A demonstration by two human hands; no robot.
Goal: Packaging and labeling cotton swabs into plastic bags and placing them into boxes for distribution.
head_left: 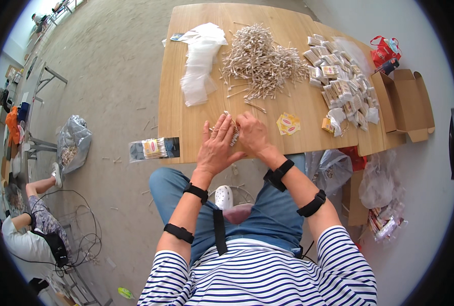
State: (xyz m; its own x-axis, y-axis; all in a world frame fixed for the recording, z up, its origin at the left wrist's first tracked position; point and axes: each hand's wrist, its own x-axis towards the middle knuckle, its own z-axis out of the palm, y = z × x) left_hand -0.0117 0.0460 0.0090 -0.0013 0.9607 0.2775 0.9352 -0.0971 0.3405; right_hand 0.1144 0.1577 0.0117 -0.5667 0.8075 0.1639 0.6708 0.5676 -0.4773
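Near the table's front edge, my left hand [218, 144] lies with its fingers stretched out over a small group of cotton swabs [234, 136]. Close against it on the right, my right hand [252, 131] has its fingers curled and pinched at the same swabs. Most of that group is hidden under my fingers. Beyond my hands rises a large loose heap of cotton swabs [262, 58], with one stray swab [256, 106] nearer to me. Flat clear plastic bags [199, 71] are spread left of the heap. A few yellow printed cards [288, 124] rest right of my right hand.
Packed swab bundles [341, 84] are piled at the right, beside an open cardboard box [408, 99]. A filled swab pack [154, 148] lies on a dark pad at the left front corner. A plastic sack [73, 145] stands on the floor; another person [38, 234] sits at left.
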